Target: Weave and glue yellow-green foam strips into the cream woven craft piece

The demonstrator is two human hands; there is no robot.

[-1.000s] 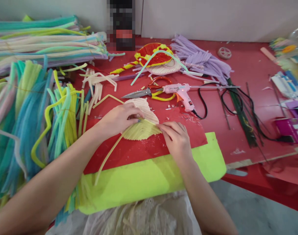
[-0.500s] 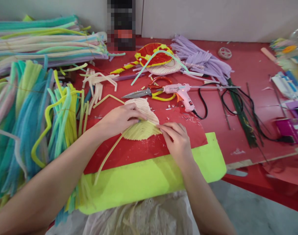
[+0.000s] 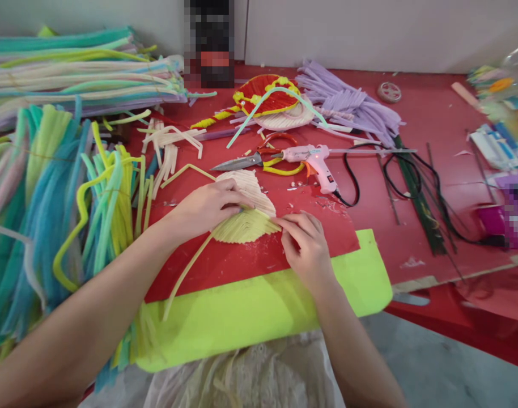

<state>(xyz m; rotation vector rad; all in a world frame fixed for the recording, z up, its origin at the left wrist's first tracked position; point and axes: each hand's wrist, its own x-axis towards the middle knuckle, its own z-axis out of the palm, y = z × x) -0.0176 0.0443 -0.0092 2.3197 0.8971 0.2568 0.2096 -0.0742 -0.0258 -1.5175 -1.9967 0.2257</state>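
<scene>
On the red sheet lies a fan-shaped piece of pipe cleaners (image 3: 244, 228) laid in close rows, cream in its upper part and pale yellow in its lower part. My left hand (image 3: 212, 207) comes over it from the left, fingers closed together and pressed on a pale yellow pipe cleaner (image 3: 186, 275), whose loose tail curves down to the lower left. At the piece's right edge my right hand (image 3: 308, 243) pinches with thumb and forefinger; the tips seem to grip a pale yellow strand end. The left palm hides part of the piece.
Behind the piece lie scissors (image 3: 237, 163) and a pink glue gun (image 3: 312, 156) with a black cord. Bundled pipe cleaners (image 3: 50, 170) crowd the left side; a purple bundle (image 3: 352, 102) and a red-yellow fan (image 3: 263, 93) are at the back. A lime sheet (image 3: 242, 317) lines the front edge.
My right hand has shifted very slightly at the piece's right edge, its fingers curling a little. My left hand stays in place on the piece.
</scene>
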